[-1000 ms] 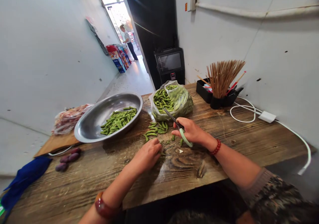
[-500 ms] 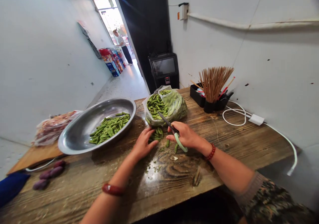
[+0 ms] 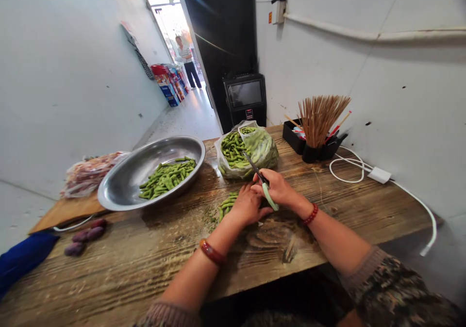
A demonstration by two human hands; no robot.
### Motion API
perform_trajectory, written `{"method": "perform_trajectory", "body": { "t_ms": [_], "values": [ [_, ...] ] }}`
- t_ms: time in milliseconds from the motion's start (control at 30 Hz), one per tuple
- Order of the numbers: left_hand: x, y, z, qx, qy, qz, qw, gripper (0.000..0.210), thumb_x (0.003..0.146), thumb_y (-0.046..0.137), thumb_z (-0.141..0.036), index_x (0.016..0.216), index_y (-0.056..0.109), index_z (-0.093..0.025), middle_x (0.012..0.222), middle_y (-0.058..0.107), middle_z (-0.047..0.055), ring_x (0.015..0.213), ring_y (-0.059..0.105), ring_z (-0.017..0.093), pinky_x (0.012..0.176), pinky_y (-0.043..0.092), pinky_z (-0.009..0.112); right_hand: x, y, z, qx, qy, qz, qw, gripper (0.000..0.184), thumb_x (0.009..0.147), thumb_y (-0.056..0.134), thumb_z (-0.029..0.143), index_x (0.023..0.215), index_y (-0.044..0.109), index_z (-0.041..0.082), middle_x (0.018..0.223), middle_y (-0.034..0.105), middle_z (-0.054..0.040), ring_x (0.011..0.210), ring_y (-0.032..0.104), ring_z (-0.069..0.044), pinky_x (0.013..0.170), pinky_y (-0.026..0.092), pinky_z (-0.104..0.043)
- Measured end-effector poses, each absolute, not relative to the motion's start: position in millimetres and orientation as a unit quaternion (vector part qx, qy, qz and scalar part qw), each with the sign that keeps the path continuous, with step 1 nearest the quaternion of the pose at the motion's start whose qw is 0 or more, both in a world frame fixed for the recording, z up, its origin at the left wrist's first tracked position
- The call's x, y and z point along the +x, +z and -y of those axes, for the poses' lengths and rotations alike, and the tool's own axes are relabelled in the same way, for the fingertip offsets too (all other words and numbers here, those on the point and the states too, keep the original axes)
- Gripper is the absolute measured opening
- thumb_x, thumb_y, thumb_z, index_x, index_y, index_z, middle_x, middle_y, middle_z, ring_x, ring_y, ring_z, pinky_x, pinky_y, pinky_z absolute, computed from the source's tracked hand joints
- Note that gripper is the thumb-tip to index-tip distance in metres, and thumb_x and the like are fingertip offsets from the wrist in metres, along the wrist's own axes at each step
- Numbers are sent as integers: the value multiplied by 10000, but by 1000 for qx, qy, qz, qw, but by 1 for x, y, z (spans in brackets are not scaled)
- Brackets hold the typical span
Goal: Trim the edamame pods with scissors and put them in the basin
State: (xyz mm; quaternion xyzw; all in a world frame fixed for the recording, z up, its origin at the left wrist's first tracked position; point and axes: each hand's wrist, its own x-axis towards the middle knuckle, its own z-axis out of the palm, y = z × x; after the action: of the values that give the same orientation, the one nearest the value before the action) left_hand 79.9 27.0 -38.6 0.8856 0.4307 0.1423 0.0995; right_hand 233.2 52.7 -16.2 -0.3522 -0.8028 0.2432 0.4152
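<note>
My right hand [image 3: 278, 190] grips a pair of scissors [image 3: 270, 198] with pale green handles, the dark blades pointing up and left toward the bag. Palm down and low over the table, my left hand [image 3: 249, 206] has its fingers stretched out and thumb apart, close beside the right hand. Its fingertips are partly hidden behind the right hand. A small pile of green soybean pods [image 3: 227, 204] lies left of my left hand. Beyond both hands sits an open clear plastic bag [image 3: 267, 150] full of pods. More pods [image 3: 169, 177] rest in a wide steel basin [image 3: 124, 181] on the left.
Behind the basin is a plastic bag of pinkish food [image 3: 91, 171]. Several purple-red items [image 3: 85, 235] and a blue cloth [image 3: 27, 256] lie at left. A black holder with skewers [image 3: 320, 121] and a white cable [image 3: 411, 198] are at right. A person [image 3: 187, 62] stands beyond the doorway.
My left hand has moved right across the table, from the left of the small pod pile to beside my right hand. The scissors stay in my right hand. The distant person has turned.
</note>
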Motion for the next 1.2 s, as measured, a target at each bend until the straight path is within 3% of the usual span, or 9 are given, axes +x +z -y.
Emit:
{"method": "perform_trajectory", "body": {
  "t_ms": [133,233,300,467,600,733,833,1000,1200],
  "values": [
    [78,-36,-15,900,116,-408,99,510,748,692,-326,1207,604,-119,1258,602,178,1213,514,334,1049,393,469,232,-15,-51,-348,247,803,417,149,777,672,234,869,574,170,742,552,16,643,490,-117,624,390,-233],
    [59,-17,-10,916,122,-351,150,434,751,682,-245,1176,631,-180,1258,623,111,1182,548,283,1026,423,408,232,-12,-48,-350,252,799,419,150,777,673,237,866,571,173,731,546,20,634,482,-115,617,386,-232],
    [46,2,-18,901,152,-367,178,323,803,614,-217,1123,657,-205,1140,684,70,1045,626,225,931,482,342,232,-11,-48,-348,253,798,422,149,784,669,252,870,574,176,730,545,19,636,482,-117,618,387,-234],
    [32,52,-72,825,253,-496,94,228,855,514,-229,966,709,-187,953,725,58,878,655,199,818,497,320,233,-9,-51,-370,247,775,449,175,772,693,279,859,578,181,736,549,17,646,492,-122,635,397,-242],
    [32,72,-124,805,227,-549,10,274,862,472,-243,941,719,-152,930,709,82,894,641,214,854,481,326,233,-7,-51,-378,251,768,452,170,763,699,262,847,577,180,730,552,19,642,495,-117,627,399,-236],
    [36,65,-158,801,91,-591,-43,305,830,535,-261,1090,664,-168,1177,634,104,1118,562,228,985,407,317,233,-5,-51,-379,256,770,445,167,758,705,244,840,575,179,720,545,22,635,488,-115,617,395,-235],
    [42,53,-169,785,40,-616,-44,416,784,610,-384,1122,628,-142,1219,592,160,1188,508,300,1016,377,409,232,-5,-51,-381,255,771,443,171,759,708,244,839,572,180,715,539,22,633,489,-117,615,393,-239],
    [49,46,-169,743,24,-668,-30,676,772,568,-570,1292,474,-149,1342,468,222,1264,410,388,972,373,541,233,-5,-51,-379,249,774,442,180,757,714,250,844,571,183,719,541,21,638,491,-121,619,392,-243],
    [49,45,-158,759,34,-644,-85,491,802,569,-430,1215,536,-167,1236,531,180,1216,431,347,945,407,460,233,-5,-51,-376,249,775,442,174,760,714,243,843,576,177,721,536,24,636,484,-116,627,393,-241]
  ]
}}
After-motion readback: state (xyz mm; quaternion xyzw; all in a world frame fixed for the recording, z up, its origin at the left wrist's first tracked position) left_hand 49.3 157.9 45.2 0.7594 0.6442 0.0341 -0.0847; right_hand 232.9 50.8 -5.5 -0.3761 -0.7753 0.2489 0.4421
